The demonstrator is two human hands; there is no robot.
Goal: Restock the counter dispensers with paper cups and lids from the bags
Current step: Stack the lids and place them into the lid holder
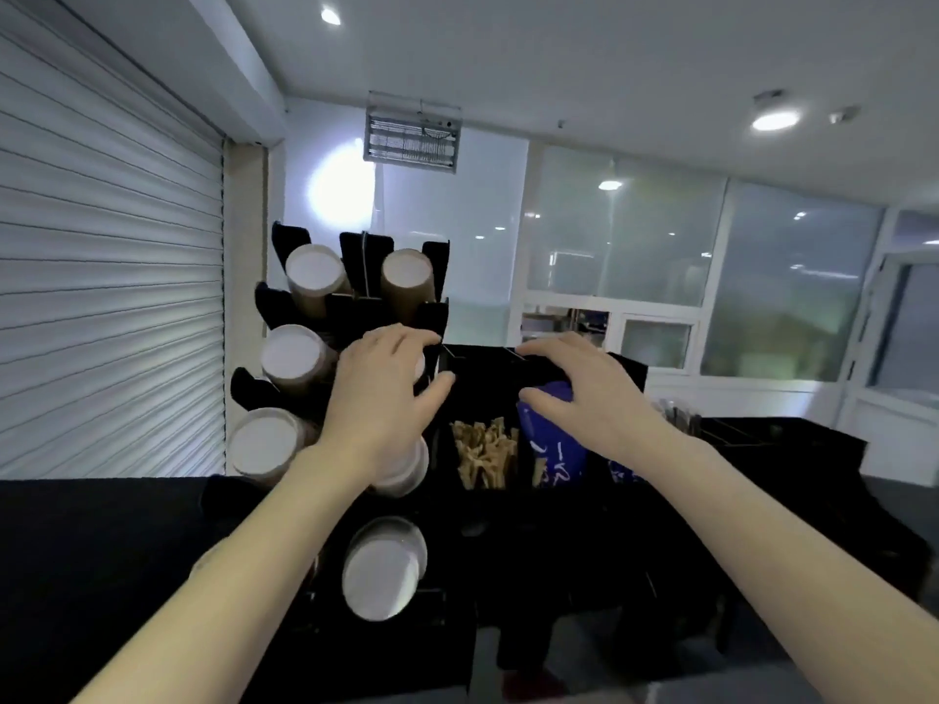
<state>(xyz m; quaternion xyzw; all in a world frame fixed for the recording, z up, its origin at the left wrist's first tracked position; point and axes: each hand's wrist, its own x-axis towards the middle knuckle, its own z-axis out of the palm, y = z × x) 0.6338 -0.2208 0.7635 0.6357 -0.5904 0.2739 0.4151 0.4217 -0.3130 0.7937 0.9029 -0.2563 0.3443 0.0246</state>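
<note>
Head view, body only. 2 forearms in frame, both bare from the lower picture edge to the wrist; no sleeve, cuff or glove shows on either. Left hand (378, 398) bare: no ring, watch or band seen on the visible back or wrist. Right hand (584, 393) bare likewise, wrist unadorned. Fingernails too blurred to tell length or polish. No other part of the person shows.
</note>
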